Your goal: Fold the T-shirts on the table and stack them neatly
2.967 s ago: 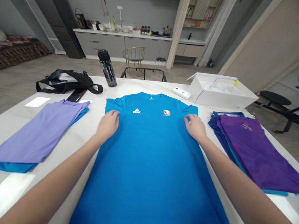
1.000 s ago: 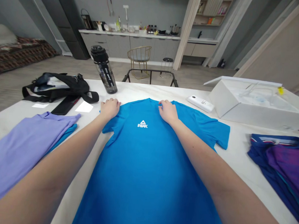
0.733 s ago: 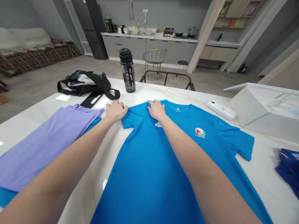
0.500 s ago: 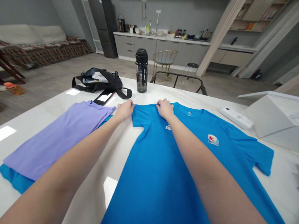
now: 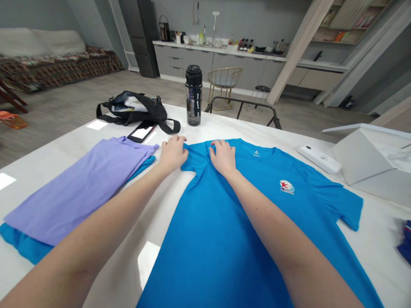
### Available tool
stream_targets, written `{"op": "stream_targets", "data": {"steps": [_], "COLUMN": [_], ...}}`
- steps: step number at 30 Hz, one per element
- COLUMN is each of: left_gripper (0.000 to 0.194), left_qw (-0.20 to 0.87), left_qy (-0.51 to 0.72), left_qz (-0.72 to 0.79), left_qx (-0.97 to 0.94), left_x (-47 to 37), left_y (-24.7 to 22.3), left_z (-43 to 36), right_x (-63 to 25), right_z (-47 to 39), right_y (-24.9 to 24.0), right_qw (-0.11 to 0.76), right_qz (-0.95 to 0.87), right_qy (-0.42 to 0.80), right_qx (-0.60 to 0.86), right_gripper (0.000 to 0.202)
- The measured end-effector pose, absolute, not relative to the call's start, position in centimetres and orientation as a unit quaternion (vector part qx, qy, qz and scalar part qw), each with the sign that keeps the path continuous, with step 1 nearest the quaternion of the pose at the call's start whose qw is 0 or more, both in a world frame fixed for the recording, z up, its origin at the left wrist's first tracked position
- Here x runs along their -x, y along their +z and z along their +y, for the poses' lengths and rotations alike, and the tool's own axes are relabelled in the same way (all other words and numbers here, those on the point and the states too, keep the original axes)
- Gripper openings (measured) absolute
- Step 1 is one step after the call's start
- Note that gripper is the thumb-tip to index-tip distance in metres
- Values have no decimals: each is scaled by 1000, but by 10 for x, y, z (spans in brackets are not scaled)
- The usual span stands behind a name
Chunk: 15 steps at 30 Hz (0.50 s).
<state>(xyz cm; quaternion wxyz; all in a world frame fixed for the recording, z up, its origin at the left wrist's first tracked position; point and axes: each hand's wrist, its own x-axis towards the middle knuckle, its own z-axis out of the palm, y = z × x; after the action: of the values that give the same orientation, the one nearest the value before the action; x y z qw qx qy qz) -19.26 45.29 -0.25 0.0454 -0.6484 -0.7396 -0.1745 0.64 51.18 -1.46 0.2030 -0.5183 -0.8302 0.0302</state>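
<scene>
A blue T-shirt lies spread on the white table, its collar toward the far edge and a round red-and-white badge on its chest. My left hand is at the end of its left-side sleeve, fingers curled and closed on the sleeve edge. On the shoulder near the collar rests my right hand, its fingers bent and slightly apart on the cloth; whether it pinches any fabric cannot be made out. Left of my forearm, a folded purple shirt lies over another blue cloth.
Behind the shirts stand a black bag, a phone and a dark bottle. To the right are a white device, a white box and a dark blue cloth. A chair stands beyond the table.
My right hand has shifted slightly left along the shoulder, its fingers looser. The sleeve and shoulder are more wrinkled, and the shirt's right side has moved left. The view has shifted a little.
</scene>
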Motion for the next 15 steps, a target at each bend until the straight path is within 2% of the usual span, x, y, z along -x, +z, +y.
{"op": "stream_targets", "data": {"steps": [4, 7, 15], "left_gripper": [32, 33, 36], "left_qw": [-29, -41, 48], "left_qy": [-91, -72, -14], "left_qz": [-599, -576, -602], "left_qx": [795, 813, 797], "left_x": [183, 180, 184], "left_y": [2, -1, 0], "left_z": [421, 405, 383], "right_x": [-15, -19, -39], "right_z": [464, 435, 389], "right_y": [-14, -14, -17], "right_qw": [167, 150, 170], "right_qz": [-868, -878, -885], "right_qy": [82, 103, 74], "right_qx": [460, 444, 428], "right_gripper": [26, 26, 41]}}
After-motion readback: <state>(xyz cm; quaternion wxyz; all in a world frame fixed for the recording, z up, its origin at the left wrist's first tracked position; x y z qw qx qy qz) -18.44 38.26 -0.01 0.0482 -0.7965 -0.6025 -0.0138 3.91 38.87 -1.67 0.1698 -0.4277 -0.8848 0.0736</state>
